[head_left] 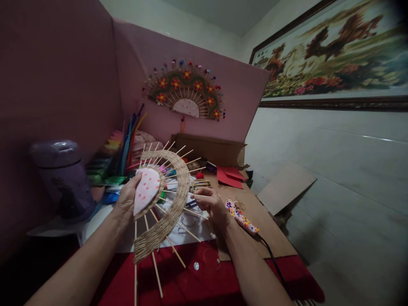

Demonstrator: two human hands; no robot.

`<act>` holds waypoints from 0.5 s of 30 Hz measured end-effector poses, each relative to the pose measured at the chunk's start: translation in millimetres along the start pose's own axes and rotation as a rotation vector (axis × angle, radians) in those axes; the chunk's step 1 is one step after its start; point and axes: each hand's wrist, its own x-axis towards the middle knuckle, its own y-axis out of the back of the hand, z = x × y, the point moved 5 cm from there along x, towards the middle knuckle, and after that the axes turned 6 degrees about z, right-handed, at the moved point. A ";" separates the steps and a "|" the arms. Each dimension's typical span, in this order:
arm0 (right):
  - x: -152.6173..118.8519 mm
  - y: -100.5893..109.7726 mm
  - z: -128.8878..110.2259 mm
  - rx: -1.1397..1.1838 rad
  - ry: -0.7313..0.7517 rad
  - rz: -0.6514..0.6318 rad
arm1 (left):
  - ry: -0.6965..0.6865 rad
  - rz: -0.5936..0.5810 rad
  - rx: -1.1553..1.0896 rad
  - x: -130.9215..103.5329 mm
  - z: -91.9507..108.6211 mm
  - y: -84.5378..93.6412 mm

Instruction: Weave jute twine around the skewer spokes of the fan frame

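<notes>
My left hand (126, 196) is closed on the flat edge of a half-round fan frame, its thumb over a white fabric half-circle (148, 189) with pink dots. Thin wooden sticks (175, 250) spread outward from that half-circle and pass a wide arch of braided twine (181, 187). On the arch's right side, my right hand (213, 208) pinches one wooden stick near its outer end. The fan frame is held tilted above the table.
A hot glue gun (244, 219) in flowered wrapping lies on cardboard (270, 238), its black cord trailing forward. Red sheets (230, 176) lie behind it. At left stands a purple lidded container (63, 178). A finished flower-covered fan (186, 91) hangs on the pink panel (236, 93).
</notes>
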 end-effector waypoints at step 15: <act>1.3 1.4 1.0 -0.042 0.032 0.071 | 0.129 0.021 -0.015 -14.5 -5.9 -8.7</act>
